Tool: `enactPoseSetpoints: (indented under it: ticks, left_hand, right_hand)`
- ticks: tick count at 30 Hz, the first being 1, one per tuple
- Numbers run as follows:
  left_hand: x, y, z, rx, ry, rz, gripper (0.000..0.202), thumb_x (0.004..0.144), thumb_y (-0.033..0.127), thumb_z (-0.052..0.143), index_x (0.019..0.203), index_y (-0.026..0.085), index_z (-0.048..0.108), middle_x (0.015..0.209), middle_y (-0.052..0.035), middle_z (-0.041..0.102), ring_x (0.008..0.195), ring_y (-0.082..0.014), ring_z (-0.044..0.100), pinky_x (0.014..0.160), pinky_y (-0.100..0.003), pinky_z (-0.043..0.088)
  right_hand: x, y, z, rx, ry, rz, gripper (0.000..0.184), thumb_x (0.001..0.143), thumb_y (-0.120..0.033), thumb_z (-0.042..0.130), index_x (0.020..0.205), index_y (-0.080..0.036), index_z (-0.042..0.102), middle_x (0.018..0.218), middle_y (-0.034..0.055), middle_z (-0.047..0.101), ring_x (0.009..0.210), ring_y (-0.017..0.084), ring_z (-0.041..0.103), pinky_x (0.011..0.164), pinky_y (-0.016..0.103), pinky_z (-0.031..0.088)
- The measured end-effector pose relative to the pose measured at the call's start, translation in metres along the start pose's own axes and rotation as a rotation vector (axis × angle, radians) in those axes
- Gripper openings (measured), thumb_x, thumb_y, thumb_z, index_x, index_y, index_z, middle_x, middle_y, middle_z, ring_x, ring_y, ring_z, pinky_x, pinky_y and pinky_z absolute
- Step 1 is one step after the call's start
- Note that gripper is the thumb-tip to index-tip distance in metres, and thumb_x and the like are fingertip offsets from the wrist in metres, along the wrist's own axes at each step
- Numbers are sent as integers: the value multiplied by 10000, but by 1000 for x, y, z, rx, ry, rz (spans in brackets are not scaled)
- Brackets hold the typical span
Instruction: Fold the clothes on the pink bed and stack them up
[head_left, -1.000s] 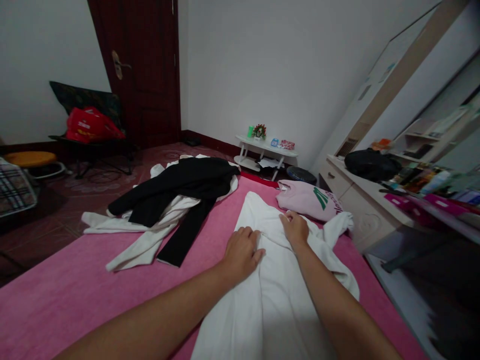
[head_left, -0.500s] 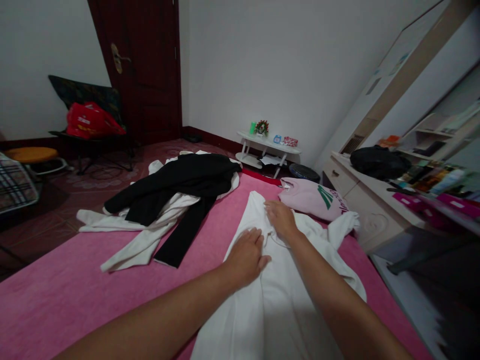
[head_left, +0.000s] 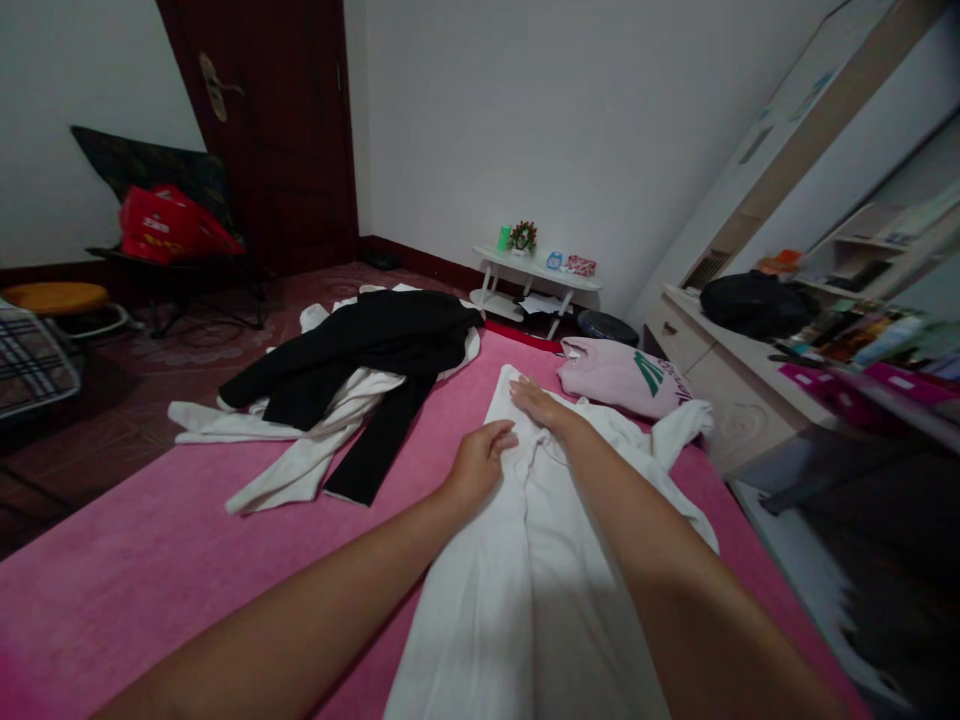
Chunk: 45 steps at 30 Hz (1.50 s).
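Observation:
A white long-sleeved top (head_left: 487, 610) lies on the pink bedspread (head_left: 180, 570) in front of me, its left side folded inward over the body. My right hand (head_left: 538, 405) rests on the far shoulder part of it, fingers stretched out on the cloth. At the top's left edge is my left hand (head_left: 484, 458), its fingers loosely bent and apart, touching the fabric. One white sleeve (head_left: 681, 425) sticks out on the right, partly behind my right forearm. Beyond it sits a folded pink sweatshirt (head_left: 615, 375) with a green print.
To the left, a heap of black (head_left: 375, 340) and white clothes (head_left: 292, 475) spreads over the bed. A small white table (head_left: 536, 268) stands by the wall. On the right is a dresser (head_left: 697, 350) with a black bag (head_left: 757, 305). A red bag (head_left: 176, 225) sits on a folding chair.
My left hand has lifted from flat on the cloth and slid to the top's left edge. My right hand has moved slightly toward the far left corner. The view has shifted a little.

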<state>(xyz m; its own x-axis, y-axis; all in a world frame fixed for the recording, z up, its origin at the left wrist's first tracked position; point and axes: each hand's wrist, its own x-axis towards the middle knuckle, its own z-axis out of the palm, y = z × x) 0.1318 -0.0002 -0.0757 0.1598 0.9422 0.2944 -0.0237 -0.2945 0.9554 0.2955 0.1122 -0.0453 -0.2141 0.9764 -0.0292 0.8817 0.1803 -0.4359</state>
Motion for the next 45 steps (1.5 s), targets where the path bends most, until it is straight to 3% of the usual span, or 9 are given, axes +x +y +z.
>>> enactPoseSetpoints:
  ticks: [3, 7, 13, 19, 25, 30, 39, 42, 45]
  left_hand:
    - [3, -5, 2, -191, 53, -98, 326, 814, 21, 480, 1080, 116, 643, 1080, -136, 669, 964, -207, 678, 892, -369, 527]
    - [4, -5, 6, -359, 95, -162, 362, 806, -17, 421, 1078, 117, 621, 1088, -132, 642, 976, -182, 667, 851, -340, 541]
    - [0, 7, -1, 60, 74, 98, 383, 775, -10, 449, 1073, 129, 645, 1023, -101, 667, 912, -169, 649, 832, -305, 511]
    - [-12, 28, -8, 551, -65, 192, 157, 839, 239, 575, 917, 206, 708, 823, -14, 672, 733, -145, 605, 703, -264, 461]
    - [-6, 35, 8, 897, -130, 132, 468, 698, 491, 710, 1083, 231, 658, 1021, -61, 652, 845, -232, 636, 709, -319, 470]
    - [14, 32, 23, 978, -179, 63, 154, 750, 245, 602, 830, 177, 715, 853, -97, 685, 813, -255, 648, 698, -326, 458]
    - [21, 16, 30, 646, -328, 176, 189, 800, 142, 519, 800, 148, 708, 738, -42, 697, 692, -157, 632, 652, -237, 449]
    - [21, 13, 29, 678, -340, 197, 239, 812, 85, 486, 852, 151, 712, 868, -74, 698, 835, -179, 643, 763, -261, 470]
    - [29, 8, 28, 798, -265, 234, 342, 815, 88, 501, 1128, 138, 630, 1183, -133, 615, 1092, -217, 577, 931, -316, 443]
  right_hand:
    - [-45, -7, -3, 85, 110, -116, 400, 889, -236, 445, 1252, -174, 602, 1360, 109, 543, 1286, 229, 468, 1082, 422, 357]
    - [-128, -25, -2, 186, 220, -439, 421, 763, -47, 465, 1061, -231, 698, 1130, 55, 661, 1065, 192, 607, 980, 375, 457]
    - [-207, -46, 9, 92, 255, -469, 314, 831, -83, 538, 1073, -234, 668, 1080, 64, 624, 1014, 193, 590, 886, 354, 494]
    - [-232, -61, 26, 15, 205, -671, 273, 885, -96, 486, 1087, -208, 632, 990, 67, 614, 791, 122, 573, 680, 228, 473]
    - [-258, -80, 38, -74, 264, -816, 257, 844, -99, 462, 1037, -217, 585, 944, 51, 619, 706, 119, 533, 623, 241, 426]
    - [-264, -79, 42, -104, 287, -858, 308, 786, -110, 447, 1057, -201, 560, 860, 46, 609, 706, 148, 544, 618, 271, 420]
    - [-267, -73, 38, -46, 264, -894, 302, 766, -159, 413, 1041, -179, 535, 798, 47, 603, 675, 161, 561, 609, 288, 419]
    - [-266, -75, 39, -23, 176, -885, 315, 711, -167, 413, 1004, -187, 529, 803, 41, 604, 665, 164, 556, 612, 302, 405]
    - [-266, -77, 38, -4, 104, -910, 308, 717, -191, 396, 998, -185, 521, 780, 31, 592, 608, 159, 525, 582, 309, 369]
